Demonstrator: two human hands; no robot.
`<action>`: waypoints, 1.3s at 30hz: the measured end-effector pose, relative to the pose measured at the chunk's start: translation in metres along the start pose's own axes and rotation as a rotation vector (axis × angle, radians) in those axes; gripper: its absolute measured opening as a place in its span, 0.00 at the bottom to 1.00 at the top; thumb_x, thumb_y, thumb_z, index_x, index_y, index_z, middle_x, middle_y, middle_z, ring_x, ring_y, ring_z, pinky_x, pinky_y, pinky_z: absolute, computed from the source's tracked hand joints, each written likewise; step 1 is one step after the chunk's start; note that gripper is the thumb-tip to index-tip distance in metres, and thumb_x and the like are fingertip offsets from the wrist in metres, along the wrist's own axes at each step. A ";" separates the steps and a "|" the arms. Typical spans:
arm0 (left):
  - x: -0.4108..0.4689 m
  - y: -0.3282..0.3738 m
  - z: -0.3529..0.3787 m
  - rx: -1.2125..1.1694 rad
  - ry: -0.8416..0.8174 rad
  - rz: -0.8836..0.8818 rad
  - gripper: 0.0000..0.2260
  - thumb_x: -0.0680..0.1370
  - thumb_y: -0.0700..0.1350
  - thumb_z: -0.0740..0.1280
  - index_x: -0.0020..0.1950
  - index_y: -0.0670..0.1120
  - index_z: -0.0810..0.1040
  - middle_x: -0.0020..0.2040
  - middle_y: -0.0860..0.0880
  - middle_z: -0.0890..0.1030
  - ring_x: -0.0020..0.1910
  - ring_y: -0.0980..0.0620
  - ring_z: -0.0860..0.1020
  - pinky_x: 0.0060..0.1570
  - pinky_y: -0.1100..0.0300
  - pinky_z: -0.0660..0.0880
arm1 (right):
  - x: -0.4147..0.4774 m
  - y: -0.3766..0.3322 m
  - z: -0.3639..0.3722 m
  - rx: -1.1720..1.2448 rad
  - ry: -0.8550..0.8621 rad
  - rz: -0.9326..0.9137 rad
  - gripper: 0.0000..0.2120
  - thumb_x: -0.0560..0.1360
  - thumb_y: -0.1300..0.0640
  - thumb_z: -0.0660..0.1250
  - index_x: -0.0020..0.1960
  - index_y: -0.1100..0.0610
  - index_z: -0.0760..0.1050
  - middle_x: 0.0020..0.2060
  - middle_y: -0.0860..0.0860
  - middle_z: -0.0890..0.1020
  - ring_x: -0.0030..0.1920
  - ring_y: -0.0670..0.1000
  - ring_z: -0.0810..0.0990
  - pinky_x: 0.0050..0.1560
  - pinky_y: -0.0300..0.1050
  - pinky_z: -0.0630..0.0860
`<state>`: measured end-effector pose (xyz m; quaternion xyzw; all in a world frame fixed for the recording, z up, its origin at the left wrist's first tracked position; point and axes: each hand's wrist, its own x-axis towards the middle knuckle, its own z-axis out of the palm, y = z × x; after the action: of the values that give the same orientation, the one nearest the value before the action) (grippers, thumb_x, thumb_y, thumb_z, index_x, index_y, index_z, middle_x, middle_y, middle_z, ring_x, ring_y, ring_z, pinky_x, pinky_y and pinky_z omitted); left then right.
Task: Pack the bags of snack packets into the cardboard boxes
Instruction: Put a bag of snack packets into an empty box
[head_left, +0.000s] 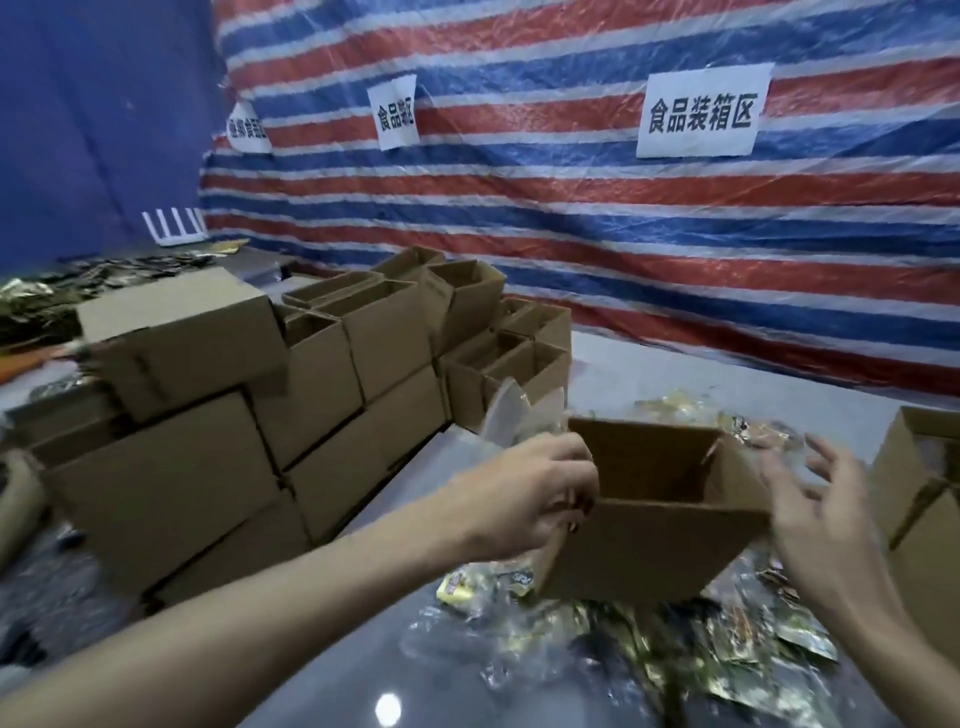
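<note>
At the centre of the grey table (332, 675), item one: an open cardboard box (654, 525), tilted, mouth toward the viewer, interior bare as far as can be seen.

Left of the box: the left hand (524, 493), fingers curled round the box's left wall at the near corner, gripping it. A clear plastic bag (511, 410) stands just behind this hand; whether the hand also holds it cannot be told.

Right of the box: the right hand (815, 509), fingers spread and straight, holding nothing, close beside the box's right wall and blurred; contact cannot be told.

Below and in front of the box: loose bags of snack packets (670, 644), gold, dark and clear wrappers, lying on the table, not packed. More packets (670, 410) lie just behind the box.

Far left of the box: stacked cardboard boxes (208, 431), several tiers, upper ones open-topped. Beyond that stack, a further heap of dark packets (67, 296).

Far right of the box: another carton (919, 499), at the frame edge, partly cut off.

Behind the box: a red, white and blue striped tarpaulin (597, 218) bearing three white paper signs (701, 111) with black characters.
</note>
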<state>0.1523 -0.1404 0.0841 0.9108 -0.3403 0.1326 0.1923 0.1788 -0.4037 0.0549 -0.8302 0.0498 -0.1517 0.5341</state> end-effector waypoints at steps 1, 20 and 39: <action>-0.007 0.008 0.008 -0.014 -0.022 0.010 0.07 0.77 0.41 0.70 0.55 0.46 0.80 0.58 0.50 0.75 0.56 0.54 0.72 0.56 0.61 0.71 | -0.008 0.005 -0.006 -0.030 -0.010 0.034 0.30 0.77 0.39 0.64 0.74 0.47 0.60 0.71 0.55 0.68 0.64 0.57 0.73 0.64 0.63 0.72; -0.122 0.069 0.119 -0.176 -0.397 -0.139 0.02 0.78 0.42 0.68 0.46 0.48 0.77 0.56 0.55 0.71 0.54 0.60 0.70 0.53 0.70 0.67 | -0.176 0.095 -0.039 -0.574 -0.429 0.427 0.11 0.70 0.60 0.60 0.49 0.46 0.71 0.52 0.49 0.75 0.49 0.51 0.76 0.47 0.45 0.73; -0.129 -0.001 0.172 -0.458 0.086 -0.950 0.07 0.76 0.36 0.67 0.52 0.45 0.78 0.53 0.46 0.80 0.47 0.50 0.77 0.45 0.59 0.72 | -0.187 0.134 -0.028 -0.289 -0.182 0.254 0.21 0.66 0.73 0.60 0.47 0.49 0.72 0.53 0.44 0.72 0.49 0.40 0.71 0.45 0.42 0.67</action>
<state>0.0772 -0.1421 -0.1171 0.8931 0.0978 -0.0098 0.4391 0.0036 -0.4396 -0.0926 -0.8955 0.1269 0.0011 0.4265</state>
